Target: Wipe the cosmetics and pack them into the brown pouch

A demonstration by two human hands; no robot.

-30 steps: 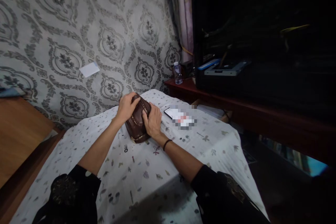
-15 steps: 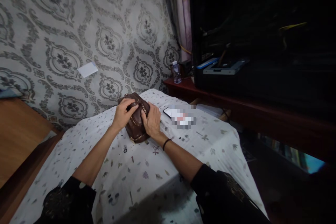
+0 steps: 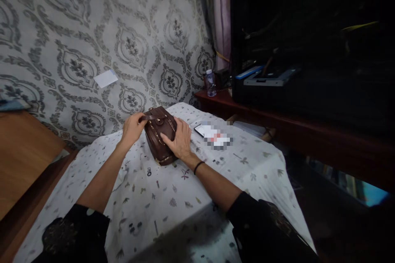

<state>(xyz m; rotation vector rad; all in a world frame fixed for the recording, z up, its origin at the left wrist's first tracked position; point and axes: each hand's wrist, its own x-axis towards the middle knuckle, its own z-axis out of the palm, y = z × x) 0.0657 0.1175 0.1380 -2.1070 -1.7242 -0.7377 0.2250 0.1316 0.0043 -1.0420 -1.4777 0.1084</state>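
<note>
A dark brown leather bag with gold-coloured zips and a round metal clasp lies on the patterned cloth. At its upper left, my left hand is closed, pinching the end of a brown strap that runs to the clasp. My right hand grips the bag's right side, the thumb over the front and the fingers along the far edge. Right of this hand lies a phone with a lit screen, mostly blurred out.
White leaf-print cloth covers the table. Behind it rises a patterned wall with a white card. A clear bottle stands on a reddish shelf, beside a large dark screen. A wooden panel is at left.
My left hand has moved left off the bag's front, drawing the strap outward, so the clasp now shows. My right thumb has slid lower on the bag. The view has shifted slightly.
</note>
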